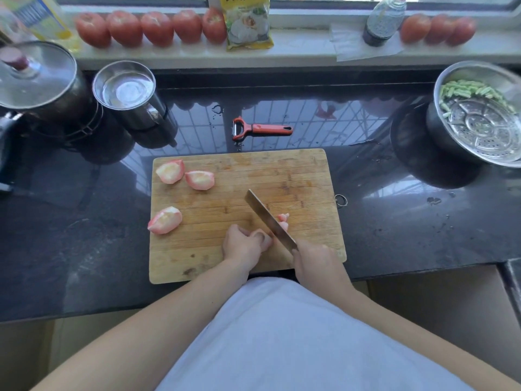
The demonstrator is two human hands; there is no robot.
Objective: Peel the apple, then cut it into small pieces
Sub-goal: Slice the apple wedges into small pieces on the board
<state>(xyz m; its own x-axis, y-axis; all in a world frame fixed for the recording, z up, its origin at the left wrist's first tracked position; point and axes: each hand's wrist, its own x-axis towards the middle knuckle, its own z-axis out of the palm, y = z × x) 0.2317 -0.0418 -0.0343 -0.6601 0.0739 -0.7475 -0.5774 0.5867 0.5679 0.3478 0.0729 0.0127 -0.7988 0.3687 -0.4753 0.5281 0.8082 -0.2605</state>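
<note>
Head view: a wooden cutting board (282, 176) lies on the dark polished desk (394, 221), its near edge at the desk's front edge. The right hand (317, 263) grips the handle of a cleaver (267, 218), blade angled away toward the board's middle, over the near half of the board. The left hand (244, 244), fingers curled, holds an apple piece (283, 221) against the board just beside the blade; most of that piece is hidden behind blade and fingers, so whether the edge is in the flesh cannot be told. Three peeled apple quarters lie apart along the board's left side: two near the far left corner (170, 171) (200, 179), almost touching each other, and one (165, 220) at the left edge further toward the front. A red peeler (260, 129) rests on the desk just beyond the board's far edge. Far left of the desk: a steel mug (128, 94) beside a pot with a glass lid (36, 74). Far right: a steel basin (479, 114) with a steamer plate and cut green beans. On the windowsill (296, 49) beyond the desk, a row of tomatoes (152, 28), a yellow packet (248, 22) and a dark bottle (383, 21).
</note>
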